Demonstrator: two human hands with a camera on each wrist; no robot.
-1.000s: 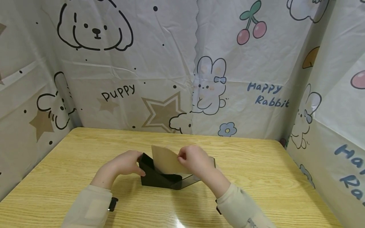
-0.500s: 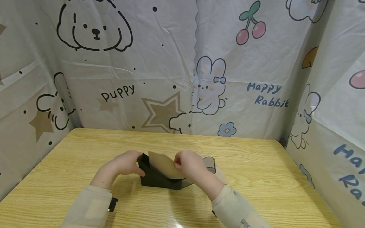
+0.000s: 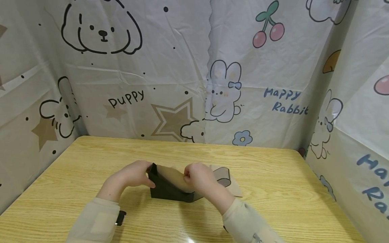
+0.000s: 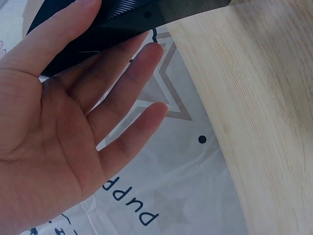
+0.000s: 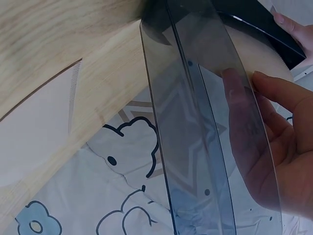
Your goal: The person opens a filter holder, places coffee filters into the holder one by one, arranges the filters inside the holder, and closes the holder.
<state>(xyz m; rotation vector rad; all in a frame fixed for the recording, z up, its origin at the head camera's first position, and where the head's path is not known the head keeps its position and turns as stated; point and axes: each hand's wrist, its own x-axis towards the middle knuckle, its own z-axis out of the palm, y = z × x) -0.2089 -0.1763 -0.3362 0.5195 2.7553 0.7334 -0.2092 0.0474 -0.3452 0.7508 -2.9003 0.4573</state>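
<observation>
A black wedge-shaped box (image 3: 165, 191) stands on the table, its smoky see-through lid (image 3: 224, 174) swung open to the right. My left hand (image 3: 137, 173) grips the box's left end, thumb on the near side and fingers behind; in the left wrist view the lower fingers stretch out past the black wall (image 4: 93, 36). Most of a tan, fan-shaped paper coffee filter (image 3: 171, 173) sits down inside the box. Its upper right edge is pinched between thumb and fingers of my right hand (image 3: 201, 179). The right wrist view shows those fingertips partly through the lid (image 5: 195, 132).
Another pale fan-shaped paper (image 3: 235, 189) lies flat on the wooden table (image 3: 273, 202), behind and right of the lid. A printed cloth (image 3: 136, 118) hangs along the table's back and sides.
The right hand has moved down and left, and the coffee filter has sunk deeper into the box. More of the lid and the paper behind it shows. The left hand has kept its place.
</observation>
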